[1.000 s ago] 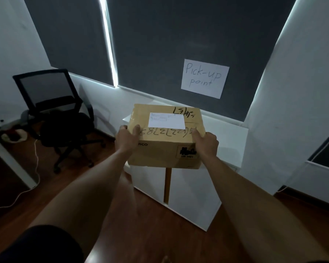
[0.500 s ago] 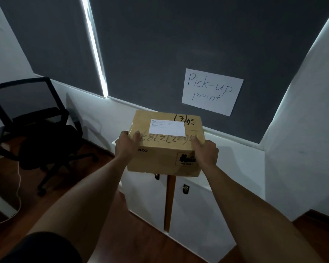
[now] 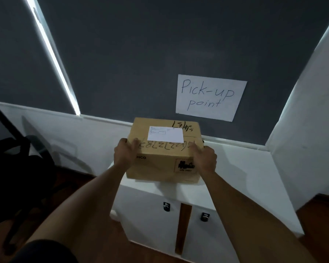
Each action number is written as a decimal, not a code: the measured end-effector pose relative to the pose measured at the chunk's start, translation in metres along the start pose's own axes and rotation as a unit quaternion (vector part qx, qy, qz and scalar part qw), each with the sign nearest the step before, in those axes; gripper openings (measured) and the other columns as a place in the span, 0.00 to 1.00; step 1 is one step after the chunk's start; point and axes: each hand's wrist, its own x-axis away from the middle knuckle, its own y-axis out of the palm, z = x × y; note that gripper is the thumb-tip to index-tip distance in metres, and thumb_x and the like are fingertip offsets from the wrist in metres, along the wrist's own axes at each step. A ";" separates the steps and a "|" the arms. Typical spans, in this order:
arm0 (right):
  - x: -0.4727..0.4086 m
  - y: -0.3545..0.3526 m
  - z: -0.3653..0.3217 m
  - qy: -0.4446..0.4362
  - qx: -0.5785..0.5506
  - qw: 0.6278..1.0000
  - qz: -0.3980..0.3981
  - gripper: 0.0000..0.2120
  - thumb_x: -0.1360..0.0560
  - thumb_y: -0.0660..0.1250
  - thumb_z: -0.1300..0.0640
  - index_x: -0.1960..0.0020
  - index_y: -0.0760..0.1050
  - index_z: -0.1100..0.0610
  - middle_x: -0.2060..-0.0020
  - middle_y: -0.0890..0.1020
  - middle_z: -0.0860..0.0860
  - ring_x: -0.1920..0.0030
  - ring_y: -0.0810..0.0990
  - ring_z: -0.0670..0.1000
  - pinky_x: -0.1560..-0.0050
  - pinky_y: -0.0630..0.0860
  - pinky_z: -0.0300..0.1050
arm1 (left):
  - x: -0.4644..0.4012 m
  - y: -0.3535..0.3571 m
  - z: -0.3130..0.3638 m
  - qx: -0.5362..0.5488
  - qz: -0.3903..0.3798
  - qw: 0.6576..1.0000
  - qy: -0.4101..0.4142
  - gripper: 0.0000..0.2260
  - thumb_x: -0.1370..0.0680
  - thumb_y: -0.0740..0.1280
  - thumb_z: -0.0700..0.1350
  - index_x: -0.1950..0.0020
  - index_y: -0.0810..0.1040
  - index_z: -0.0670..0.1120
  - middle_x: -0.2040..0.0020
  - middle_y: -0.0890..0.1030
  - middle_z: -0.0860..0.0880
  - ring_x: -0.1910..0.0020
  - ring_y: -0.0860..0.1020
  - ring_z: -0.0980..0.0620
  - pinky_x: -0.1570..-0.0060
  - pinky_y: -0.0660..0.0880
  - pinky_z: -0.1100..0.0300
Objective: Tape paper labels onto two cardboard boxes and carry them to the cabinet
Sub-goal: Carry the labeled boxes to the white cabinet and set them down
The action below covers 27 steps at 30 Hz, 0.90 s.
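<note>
Cardboard box (image 3: 164, 154) with its paper label (image 3: 165, 134) is now over the white cabinet (image 3: 245, 186), closer than a second ago. Left hand (image 3: 124, 152) and right hand (image 3: 205, 158) grip its sides. Looks about ready to set down under that pick-up sign (image 3: 210, 97).

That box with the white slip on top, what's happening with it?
A person holds the cardboard box with both hands, the left hand and the right hand gripping its near corners. A paper label sits on its top. The box is over the top of the white cabinet, below a sign reading "Pick-up point". Whether it is fully set down I cannot tell.
</note>
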 end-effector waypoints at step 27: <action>-0.036 0.097 -0.034 0.007 0.023 0.998 0.057 0.23 0.18 0.60 0.38 0.38 0.76 0.56 0.49 0.83 0.52 0.58 0.81 0.48 0.67 0.73 0.36 | -0.166 0.019 -0.035 0.052 -0.158 0.985 0.056 0.26 0.20 0.66 0.62 0.34 0.75 0.43 0.41 0.81 0.43 0.46 0.80 0.42 0.46 0.79 0.48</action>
